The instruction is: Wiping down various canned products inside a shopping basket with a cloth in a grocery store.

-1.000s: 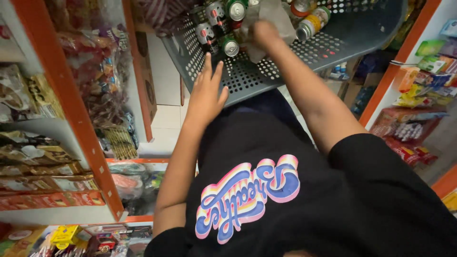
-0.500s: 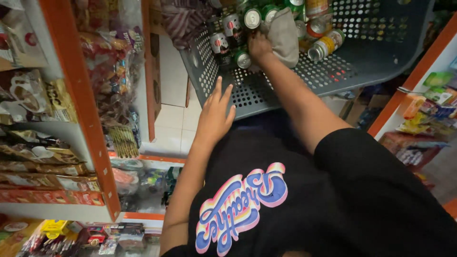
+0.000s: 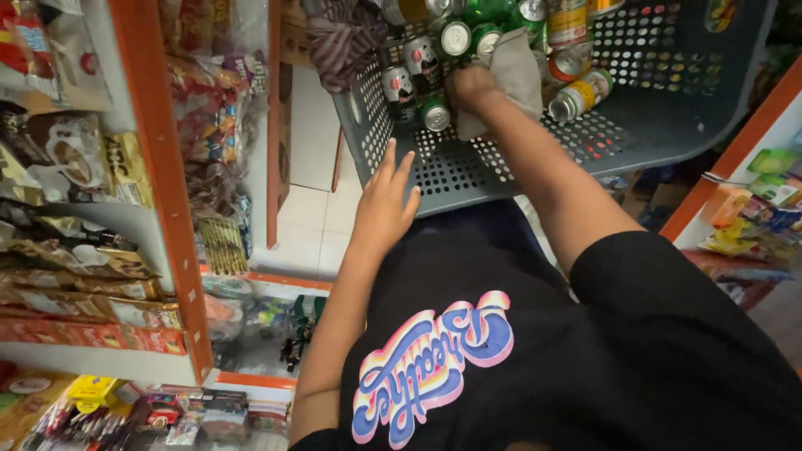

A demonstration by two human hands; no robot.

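A grey perforated plastic basket (image 3: pixel 668 108) sits in front of me with several drink cans (image 3: pixel 434 58) piled at its far side. My right hand (image 3: pixel 474 88) reaches into the basket and is closed on a grey cloth (image 3: pixel 514 71) lying against the cans. My left hand (image 3: pixel 386 200) hovers flat with fingers spread at the basket's near rim, holding nothing. A striped cloth (image 3: pixel 342 42) hangs over the basket's left corner.
An orange-framed shelf (image 3: pixel 159 192) packed with snack packets stands close on my left. Another orange shelf (image 3: pixel 743 142) with coloured packets is on the right. A white tiled floor (image 3: pixel 313 209) shows between the left shelf and the basket.
My left hand has drawn back from the basket's floor to its near rim. My right hand stays on the grey cloth among the cans.
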